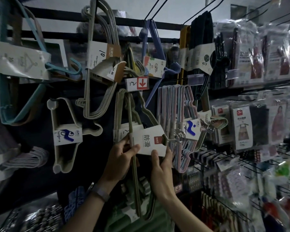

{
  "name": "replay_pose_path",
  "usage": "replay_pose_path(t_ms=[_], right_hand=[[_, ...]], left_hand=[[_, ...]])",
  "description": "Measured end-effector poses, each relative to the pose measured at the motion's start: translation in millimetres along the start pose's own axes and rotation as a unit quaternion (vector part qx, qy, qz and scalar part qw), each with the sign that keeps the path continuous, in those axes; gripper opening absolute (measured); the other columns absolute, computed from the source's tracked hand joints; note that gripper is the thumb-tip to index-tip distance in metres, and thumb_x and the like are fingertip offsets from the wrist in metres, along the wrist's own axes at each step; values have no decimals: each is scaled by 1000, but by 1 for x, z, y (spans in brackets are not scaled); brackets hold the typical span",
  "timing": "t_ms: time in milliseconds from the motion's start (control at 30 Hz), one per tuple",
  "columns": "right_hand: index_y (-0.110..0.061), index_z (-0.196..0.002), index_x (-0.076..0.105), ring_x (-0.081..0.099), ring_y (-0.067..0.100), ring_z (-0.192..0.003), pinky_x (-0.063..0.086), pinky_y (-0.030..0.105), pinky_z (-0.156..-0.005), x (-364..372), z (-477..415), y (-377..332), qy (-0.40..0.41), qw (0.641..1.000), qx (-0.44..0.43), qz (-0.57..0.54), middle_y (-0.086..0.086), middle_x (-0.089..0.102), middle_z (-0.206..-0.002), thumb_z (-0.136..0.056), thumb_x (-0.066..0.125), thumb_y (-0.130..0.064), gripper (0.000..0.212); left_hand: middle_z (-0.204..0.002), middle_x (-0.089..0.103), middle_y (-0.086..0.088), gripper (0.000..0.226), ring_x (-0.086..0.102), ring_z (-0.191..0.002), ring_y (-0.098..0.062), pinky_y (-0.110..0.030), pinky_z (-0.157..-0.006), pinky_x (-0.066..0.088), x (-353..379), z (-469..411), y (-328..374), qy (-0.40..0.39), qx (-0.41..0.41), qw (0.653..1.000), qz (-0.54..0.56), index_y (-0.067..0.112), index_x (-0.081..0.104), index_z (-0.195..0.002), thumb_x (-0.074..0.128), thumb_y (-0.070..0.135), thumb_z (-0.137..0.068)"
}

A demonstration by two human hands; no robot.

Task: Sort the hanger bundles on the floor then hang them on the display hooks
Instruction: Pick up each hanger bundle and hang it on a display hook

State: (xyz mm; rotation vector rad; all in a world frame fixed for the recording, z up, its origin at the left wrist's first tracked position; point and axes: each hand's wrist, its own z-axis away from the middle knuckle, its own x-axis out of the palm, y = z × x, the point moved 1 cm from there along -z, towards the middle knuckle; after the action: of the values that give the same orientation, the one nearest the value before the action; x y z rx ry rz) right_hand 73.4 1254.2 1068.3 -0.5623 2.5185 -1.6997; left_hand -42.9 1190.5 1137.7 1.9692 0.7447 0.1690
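Green hanger bundle (130, 114), raised against the display rack below the price tag (136, 83). My left hand (122, 154) pinches its bars; my right hand (161, 163) grips the card sleeve (151, 141). Probably light, stiff and slick: hold the bars, not the tearable card.

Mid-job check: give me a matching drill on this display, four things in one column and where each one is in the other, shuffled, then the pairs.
Things:
1. green hanger bundle
2. teal hanger bundle
3. pastel hanger bundle
4. red-arrow price tag

Places:
A. far upper left of the view
B. centre, just above the bundle being held
C. gripped by the left hand and the right hand
D. hanging just right of the bundle being held

Pairs: 1-C, 2-A, 3-D, 4-B
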Motion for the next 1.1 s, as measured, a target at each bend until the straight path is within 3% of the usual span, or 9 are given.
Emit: replay_pose_path(t_ms=[67, 167, 233, 433, 600, 700, 833, 967, 1100], right_hand=[[-38, -144, 36, 59, 7, -126, 46, 41, -113, 3, -15, 4, -30, 999, 21, 21, -15, 64, -134, -108, 47, -44, 38], [-35, -145, 35, 63, 14, -121, 50, 48, -109, 7, -38, 11, -68, 995, 58, 55, -9, 66, -131, -104, 54, -39, 45], [-31, -148, 34, 64, 17, -121, 50, 49, -109, 11, -51, 17, -95, 989, 78, 80, -8, 67, -130, -101, 57, -34, 53], [-32, -149, 42, 62, 21, -124, 50, 42, -106, 24, -59, 7, -150, 972, 105, 145, -8, 66, -134, -83, 60, -55, 72], [-26, -149, 45, 59, 20, -125, 49, 38, -104, 13, -27, -1, -180, 955, 87, 217, -3, 63, -137, -102, 59, -47, 54], [-21, -152, 45, 58, 25, -129, 49, 40, -105, -5, -10, 4, -196, 934, 73, 289, 3, 61, -142, -105, 54, -42, 52], [-24, -150, 50, 56, 23, -131, 49, 36, -103, -45, 14, 11, -177, 898, 38, 401, 1, 60, -144, -104, 53, -45, 50], [-26, -134, 61, 60, 23, -120, 50, 37, -94, -100, 57, 25, -151, 863, 36, 480, -1, 65, -127, -105, 49, -43, 36], [-25, -135, 61, 58, 24, -121, 50, 38, -97, -158, 126, 53, -145, 812, 70, 562, -2, 63, -129, -106, 43, -45, 39]], left_hand=[[-101, 78, -1, 25, 75, -78, -23, -37, -66, 61, -4, -13, -15, 9, -10, 1000, -26, 23, 69, -121, 65, 14, -98], [-106, 77, 8, 26, 72, -98, -7, -32, -90, 58, -8, -32, -39, 24, -17, 995, -99, 26, 68, -122, 67, 18, -97], [-115, 74, 5, 32, 69, -107, -10, -30, -96, 54, -9, -42, -52, 34, -16, 989, -144, 23, 64, -129, 64, 16, -98], [-129, 66, -15, 45, 64, -118, -32, -30, -95, 47, -25, -75, -81, 62, -7, 966, -251, 13, 54, -142, 63, 12, -98], [-111, 69, -7, 43, 67, -98, -21, -28, -79, 51, -27, -83, -105, 112, -4, 968, -223, 11, 58, -128, 76, 20, -90], [-109, 70, -12, 44, 67, -100, -29, -36, -85, 52, -21, -79, -110, 144, -8, 971, -192, 6, 58, -127, 76, 23, -90], [-111, 70, -3, 44, 68, -104, -27, -33, -84, 50, -20, -61, -113, 123, -63, 972, -188, 14, 57, -129, 75, 20, -89], [-139, 56, -10, 57, 59, -120, -30, -35, -93, 50, -1, 9, -109, 98, -51, 966, -233, 16, 50, -140, 74, 20, -88], [-136, 48, -5, 48, 51, -124, -26, -35, -100, 46, 58, 114, -114, -61, -10, 964, -257, 20, 52, -136, 69, 24, -91]])
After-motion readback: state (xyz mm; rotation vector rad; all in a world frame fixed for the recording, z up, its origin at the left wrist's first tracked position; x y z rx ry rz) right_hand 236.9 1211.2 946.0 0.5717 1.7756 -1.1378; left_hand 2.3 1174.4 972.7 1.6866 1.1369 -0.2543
